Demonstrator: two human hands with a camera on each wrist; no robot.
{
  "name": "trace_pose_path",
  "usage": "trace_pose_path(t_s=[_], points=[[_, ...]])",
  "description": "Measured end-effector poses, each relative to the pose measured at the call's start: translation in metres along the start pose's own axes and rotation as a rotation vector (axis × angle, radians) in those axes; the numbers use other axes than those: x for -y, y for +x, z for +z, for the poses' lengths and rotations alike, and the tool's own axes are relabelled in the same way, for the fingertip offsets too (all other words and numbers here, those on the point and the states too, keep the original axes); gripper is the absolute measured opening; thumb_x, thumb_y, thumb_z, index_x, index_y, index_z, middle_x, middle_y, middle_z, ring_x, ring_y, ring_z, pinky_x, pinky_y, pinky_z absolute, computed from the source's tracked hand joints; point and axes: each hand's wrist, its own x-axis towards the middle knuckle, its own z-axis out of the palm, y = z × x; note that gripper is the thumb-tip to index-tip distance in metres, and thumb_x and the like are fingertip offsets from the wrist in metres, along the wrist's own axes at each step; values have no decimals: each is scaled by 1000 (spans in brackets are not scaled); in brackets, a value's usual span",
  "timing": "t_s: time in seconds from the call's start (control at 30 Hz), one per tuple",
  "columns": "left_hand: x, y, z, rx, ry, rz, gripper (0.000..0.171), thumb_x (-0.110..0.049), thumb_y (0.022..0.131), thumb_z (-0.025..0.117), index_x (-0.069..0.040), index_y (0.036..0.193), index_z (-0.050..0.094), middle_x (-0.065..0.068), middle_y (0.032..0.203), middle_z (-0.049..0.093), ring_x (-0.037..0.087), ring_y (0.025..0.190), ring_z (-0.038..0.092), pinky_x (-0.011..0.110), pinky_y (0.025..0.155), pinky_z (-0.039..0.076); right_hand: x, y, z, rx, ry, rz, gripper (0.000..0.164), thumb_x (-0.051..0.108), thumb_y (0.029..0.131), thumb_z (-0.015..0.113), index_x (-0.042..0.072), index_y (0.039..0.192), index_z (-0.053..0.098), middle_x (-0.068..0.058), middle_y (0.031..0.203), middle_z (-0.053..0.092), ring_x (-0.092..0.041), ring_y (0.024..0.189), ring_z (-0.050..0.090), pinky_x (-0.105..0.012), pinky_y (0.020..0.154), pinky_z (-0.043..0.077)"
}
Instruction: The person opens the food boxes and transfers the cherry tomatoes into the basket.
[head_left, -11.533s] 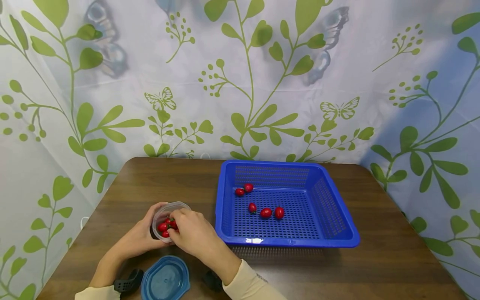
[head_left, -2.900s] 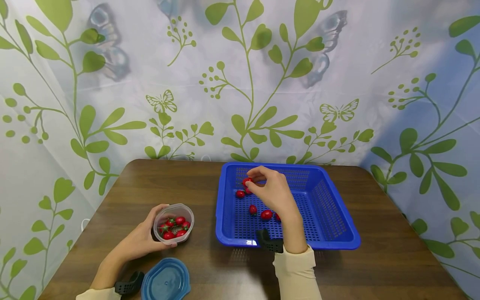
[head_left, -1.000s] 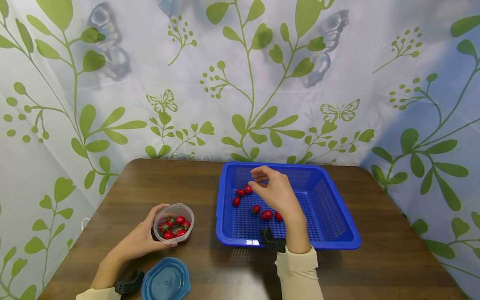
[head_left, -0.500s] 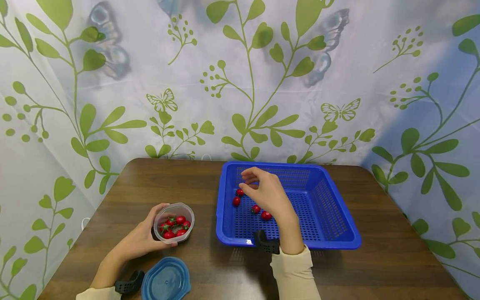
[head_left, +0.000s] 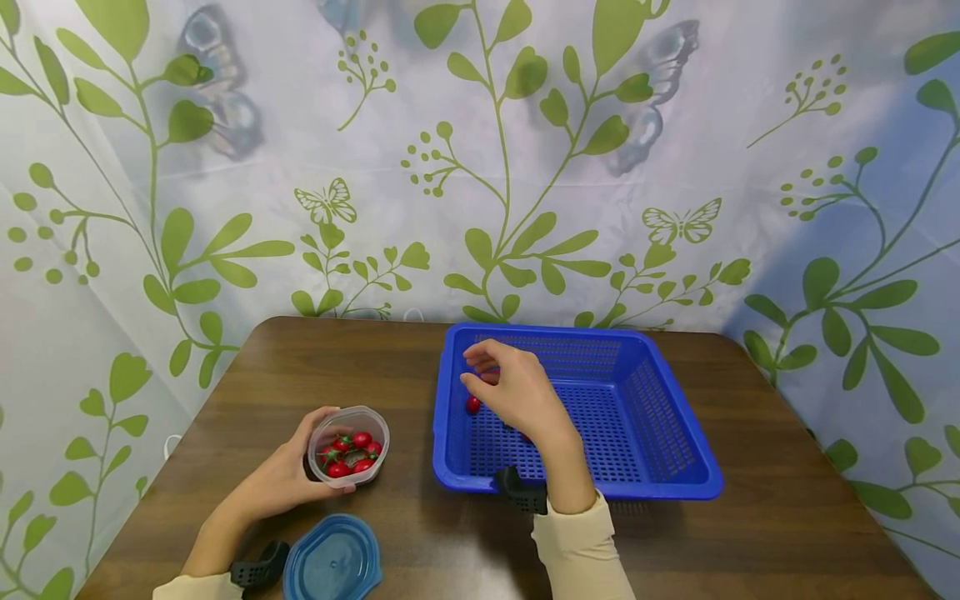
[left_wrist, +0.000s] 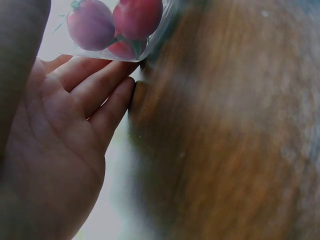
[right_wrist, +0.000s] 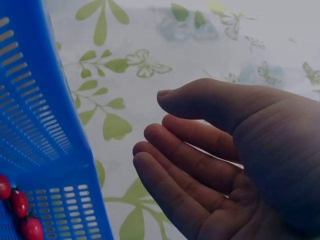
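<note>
My left hand (head_left: 281,475) grips the side of a clear plastic tub (head_left: 383,446) on the table. Several cherry tomatoes (head_left: 362,439) with green stems lie in it. In the left wrist view the fingers reach under the tub's edge, below the tomatoes (left_wrist: 137,19). My right hand (head_left: 519,397) hovers over the left half of a blue basket (head_left: 617,487), fingers loosely bent and nothing between them. A cherry tomato (head_left: 473,404) shows in the basket beside that hand, which hides others. In the right wrist view tomatoes (right_wrist: 32,228) lie near the basket wall (right_wrist: 65,115).
A blue lid (head_left: 333,557) lies on the wooden table (head_left: 352,358) in front of the tub. Black wrist straps (head_left: 258,567) sit on both wrists. Behind the table hangs a patterned cloth (head_left: 420,275).
My right hand took a tomato from the tub, carried it right and let it go in the basket. Lately it has drifted left over the basket. The left hand stays on the tub.
</note>
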Motion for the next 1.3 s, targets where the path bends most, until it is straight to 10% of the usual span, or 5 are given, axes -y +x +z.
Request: trace_pose_path(t_s=[1.3], points=[[0,0,1,2,-18,1,107,-39,75,93,-17,155,25,-2,140,64,22,130,59,30,107,46,25,-3,36,142,-90,-91,27,21,95,75,12,120,70,-2,118,72,-21,102,71,-34,89,57]])
